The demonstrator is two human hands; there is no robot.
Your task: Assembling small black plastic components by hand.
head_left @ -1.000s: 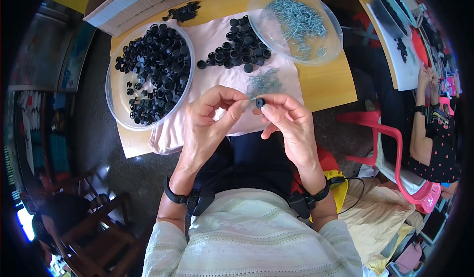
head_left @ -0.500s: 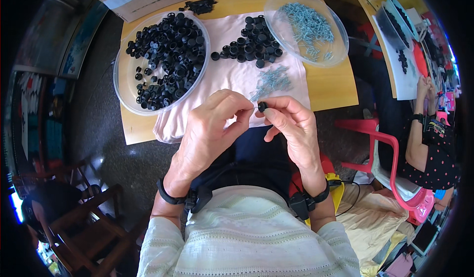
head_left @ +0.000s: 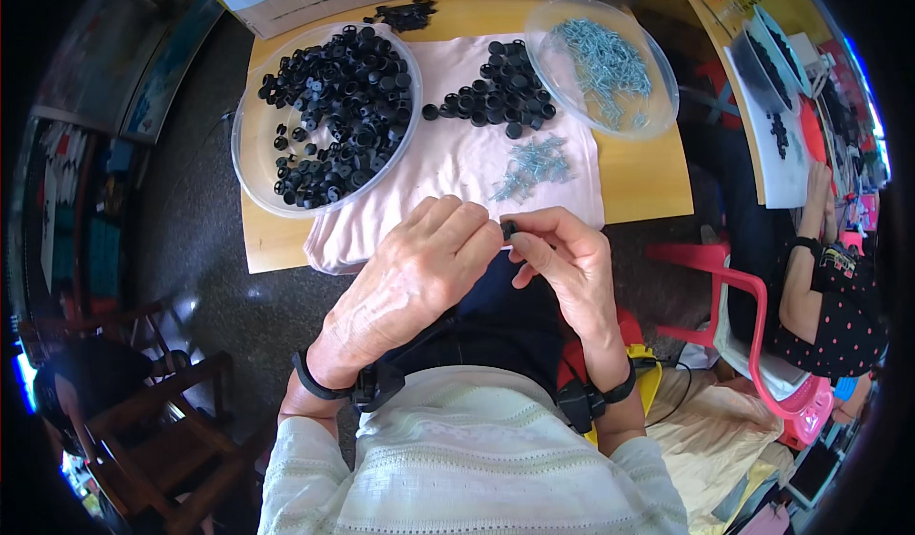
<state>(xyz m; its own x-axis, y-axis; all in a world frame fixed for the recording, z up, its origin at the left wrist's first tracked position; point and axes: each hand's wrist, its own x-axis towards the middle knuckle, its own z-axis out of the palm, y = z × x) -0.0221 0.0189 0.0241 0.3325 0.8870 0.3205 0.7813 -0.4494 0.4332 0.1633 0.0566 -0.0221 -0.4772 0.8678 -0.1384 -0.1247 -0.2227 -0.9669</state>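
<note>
Where the right hand (head_left: 572,263) pinches a piece (head_left: 509,230) (black), its axis is unclear.

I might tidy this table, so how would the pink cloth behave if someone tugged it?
The pink cloth looks soft and floppy, given the folds at its near left corner. Pulled, it would probably drag the black caps and metal pieces lying on it. Its left side may resist, since the large tub seems to rest partly on it.
</note>
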